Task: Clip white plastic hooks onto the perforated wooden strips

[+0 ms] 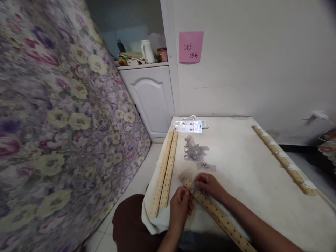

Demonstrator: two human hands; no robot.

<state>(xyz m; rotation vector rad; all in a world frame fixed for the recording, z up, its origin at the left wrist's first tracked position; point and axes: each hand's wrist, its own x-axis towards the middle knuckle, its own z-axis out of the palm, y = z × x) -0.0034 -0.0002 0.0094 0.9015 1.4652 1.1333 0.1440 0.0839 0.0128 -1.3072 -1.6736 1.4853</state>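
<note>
A long wooden strip with rows of small holes (pixel 223 220) lies slantwise on the white-covered table (pixel 244 168) in front of me. My left hand (pixel 180 204) is closed in a pinch against the strip's near side, close to its upper end. My right hand (pixel 210 185) rests on the same end from the other side, fingers curled onto the wood. Something small and pale sits between the fingertips; I cannot make it out. Just beyond my right hand lies a scatter of small clear plastic packets (pixel 195 152).
Two more perforated wooden strips (pixel 165 171) lie side by side along the table's left edge. Another strip with white patches (pixel 285 161) runs along the right side. A blister pack (pixel 188 126) sits at the far edge. A floral mattress (pixel 57 115) leans at the left; a pink note (pixel 191 47) is on the wall.
</note>
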